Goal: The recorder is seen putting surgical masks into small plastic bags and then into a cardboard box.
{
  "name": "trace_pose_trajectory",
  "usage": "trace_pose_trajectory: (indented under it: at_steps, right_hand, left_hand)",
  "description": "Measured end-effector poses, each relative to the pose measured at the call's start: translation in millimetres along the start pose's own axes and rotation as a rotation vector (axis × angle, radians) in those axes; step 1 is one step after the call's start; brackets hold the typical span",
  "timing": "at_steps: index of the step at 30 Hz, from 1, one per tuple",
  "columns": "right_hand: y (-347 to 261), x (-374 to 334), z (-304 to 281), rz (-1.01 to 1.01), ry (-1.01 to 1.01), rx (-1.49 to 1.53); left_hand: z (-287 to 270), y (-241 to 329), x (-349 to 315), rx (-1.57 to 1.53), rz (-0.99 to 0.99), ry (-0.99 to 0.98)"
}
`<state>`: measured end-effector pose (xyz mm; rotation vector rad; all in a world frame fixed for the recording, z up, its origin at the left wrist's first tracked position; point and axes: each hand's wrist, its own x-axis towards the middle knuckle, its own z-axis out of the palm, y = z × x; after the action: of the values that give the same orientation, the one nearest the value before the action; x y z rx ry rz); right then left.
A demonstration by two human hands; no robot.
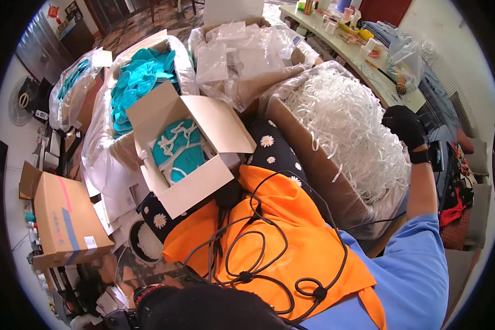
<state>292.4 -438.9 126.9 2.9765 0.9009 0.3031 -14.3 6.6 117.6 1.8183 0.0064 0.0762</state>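
An open carton (195,190) is supported on the lap; teal pieces (188,163) with white straps are held inside. The gloved right hand (406,127) is positioned beside heaped white strips (344,121); finger state cannot be told. Left hand not discernible. Farther: clear bags (253,55) are boxed.

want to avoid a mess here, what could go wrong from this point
The open carton appears to rest on the flower-patterned clothing, so a small shift might tip out the teal pieces. The black cable lies in loose loops over the orange apron and could snag. The white straps are heaped high, so the right hand beside them might drag some loose.
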Motion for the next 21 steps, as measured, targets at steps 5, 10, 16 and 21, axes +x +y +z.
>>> trace_pose_trajectory:
  at_steps: [5, 10, 16, 21]
  right_hand:
    - [-57, 10, 1, -0.196, 0.180, -0.230]
    - [-167, 36, 10, -0.433, 0.386, 0.288]
    - [-356, 17, 29, -0.805, 0.143, 0.572]
    - [-434, 9, 108, -0.807, 0.024, 0.905]
  left_hand:
    - [-7, -16, 13, 0.097, -0.021, -0.027]
    - [-21, -19, 3, 0.189, -0.059, 0.003]
    - [-29, -43, -3, 0.230, -0.102, -0.065]
    - [-57, -67, -8, 0.401, -0.213, -0.079]
